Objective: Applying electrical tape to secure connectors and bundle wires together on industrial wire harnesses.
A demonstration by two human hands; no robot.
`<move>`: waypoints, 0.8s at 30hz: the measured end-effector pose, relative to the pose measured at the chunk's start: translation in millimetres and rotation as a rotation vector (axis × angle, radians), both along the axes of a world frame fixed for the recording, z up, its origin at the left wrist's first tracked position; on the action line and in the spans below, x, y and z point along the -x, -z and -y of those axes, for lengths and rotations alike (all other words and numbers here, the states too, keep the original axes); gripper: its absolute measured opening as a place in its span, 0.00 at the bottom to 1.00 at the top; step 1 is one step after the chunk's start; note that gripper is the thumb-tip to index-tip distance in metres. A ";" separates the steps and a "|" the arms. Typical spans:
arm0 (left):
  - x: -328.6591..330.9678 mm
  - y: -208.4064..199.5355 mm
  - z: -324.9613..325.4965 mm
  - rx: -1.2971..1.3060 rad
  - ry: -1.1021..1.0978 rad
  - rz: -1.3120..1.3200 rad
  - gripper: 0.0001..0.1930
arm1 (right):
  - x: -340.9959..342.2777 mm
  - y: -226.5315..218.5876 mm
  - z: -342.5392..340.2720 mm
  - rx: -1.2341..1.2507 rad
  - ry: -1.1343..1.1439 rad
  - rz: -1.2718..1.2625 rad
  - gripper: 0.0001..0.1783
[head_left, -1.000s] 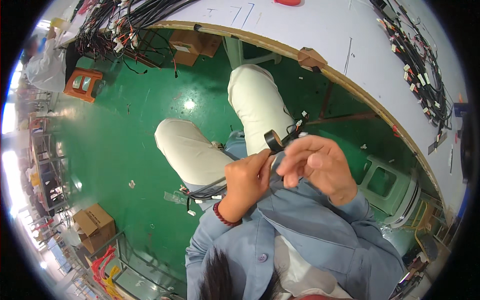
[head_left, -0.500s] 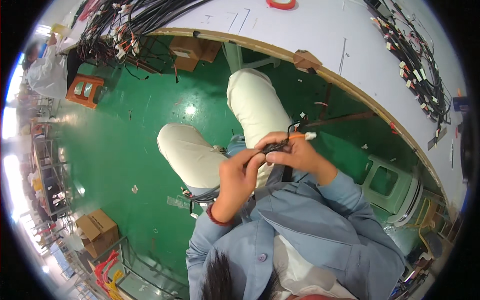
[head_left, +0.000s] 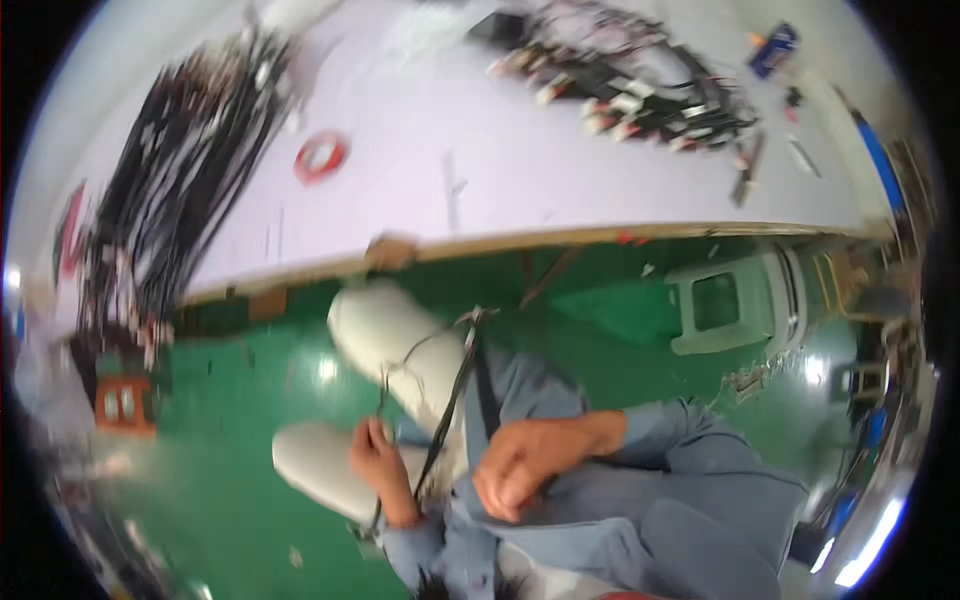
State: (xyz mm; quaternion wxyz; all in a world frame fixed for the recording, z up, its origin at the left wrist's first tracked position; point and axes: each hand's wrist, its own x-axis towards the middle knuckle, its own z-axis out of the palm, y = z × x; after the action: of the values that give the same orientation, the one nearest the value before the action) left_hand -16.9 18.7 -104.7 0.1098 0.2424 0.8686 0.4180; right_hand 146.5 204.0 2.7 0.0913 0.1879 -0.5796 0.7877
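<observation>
While pinching a thin dark wire point(head_left: 384, 380) between the fingertips of the left hand point(head_left: 380, 465), holds the right hand point(head_left: 528, 465) with fingers curled; cannot tell, through blur, whether clamped on anything. Can see black cable bundle point(head_left: 446, 422) slanting between both hands, short of the worktop point(head_left: 370, 215).

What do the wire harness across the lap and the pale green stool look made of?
Wire harness: probably plastic-covered wire; thin, dark, curving strands suggest it, blur hides the finish. Pale green stool: likely smooth moulded plastic, from its rounded, evenly coloured frame.
</observation>
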 end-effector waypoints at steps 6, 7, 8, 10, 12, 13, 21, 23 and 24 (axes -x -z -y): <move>-53.5 -36.3 -56.0 -0.090 0.598 0.003 0.09 | -5.0 -85.8 -106.2 -1.145 1.347 -0.124 0.05; -53.8 -26.6 -57.4 -0.105 0.623 -0.012 0.09 | 4.3 -80.5 -120.1 -1.249 1.438 0.024 0.05; -50.1 -8.7 -54.9 -0.068 0.650 -0.229 0.12 | 17.8 -65.6 -133.6 -1.340 1.525 0.178 0.05; -41.8 3.8 -53.9 -0.055 0.691 -0.460 0.16 | 37.7 -37.6 -148.7 -1.461 1.562 0.217 0.05; -43.1 -5.3 -38.9 0.015 0.639 -0.158 0.22 | 40.7 -34.7 -148.0 -1.571 1.565 0.268 0.06; -40.5 -7.9 -31.3 0.009 0.653 -0.163 0.22 | 38.6 -40.5 -145.1 -1.560 1.511 0.289 0.06; -8.9 10.7 15.4 0.391 0.656 0.644 0.21 | 14.3 -67.3 -135.4 -1.491 1.173 0.284 0.24; -6.7 13.6 14.0 0.376 0.746 0.552 0.21 | 2.6 -75.8 -144.4 -1.355 1.234 0.037 0.23; -9.3 13.5 13.6 0.376 0.815 0.456 0.20 | -16.2 -87.8 -162.7 -1.291 1.327 -0.087 0.24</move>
State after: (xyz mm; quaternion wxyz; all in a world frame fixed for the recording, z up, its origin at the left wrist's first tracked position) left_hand -7.6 5.1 -118.2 0.4926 0.4404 0.7177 0.2198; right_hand 162.8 366.7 90.5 0.4230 -0.1385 -0.8909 0.0911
